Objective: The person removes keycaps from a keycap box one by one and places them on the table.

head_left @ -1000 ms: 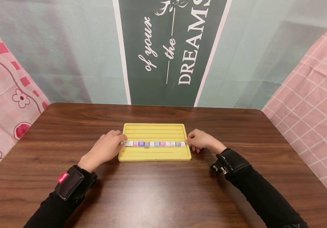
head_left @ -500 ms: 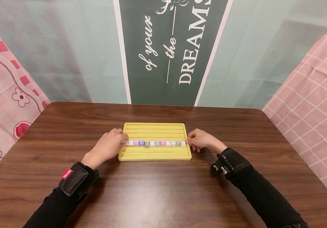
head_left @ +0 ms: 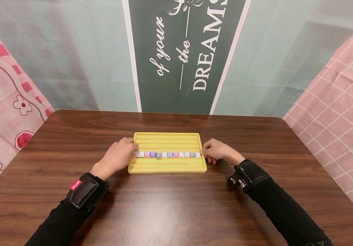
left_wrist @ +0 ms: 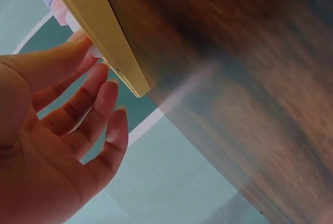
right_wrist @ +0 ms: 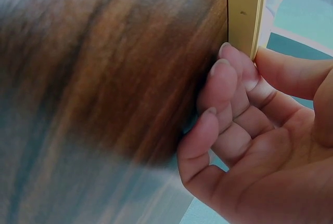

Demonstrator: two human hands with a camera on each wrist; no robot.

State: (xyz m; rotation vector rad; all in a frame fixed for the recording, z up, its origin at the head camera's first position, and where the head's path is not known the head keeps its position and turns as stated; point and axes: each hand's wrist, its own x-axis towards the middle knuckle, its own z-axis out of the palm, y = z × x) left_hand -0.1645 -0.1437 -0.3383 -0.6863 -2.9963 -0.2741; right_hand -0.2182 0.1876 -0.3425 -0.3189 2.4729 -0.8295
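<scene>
I see the left hand and right hand pinching the two ends of the yellow tray, fingers curled round its edges so the row of little blocks stays put.

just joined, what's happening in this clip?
A person has both hands on a yellow grooved tray on a wooden table. The left hand and right hand pinch the tray's left and right edges, at either end of a row of pastel keycaps sitting in one groove.
</scene>
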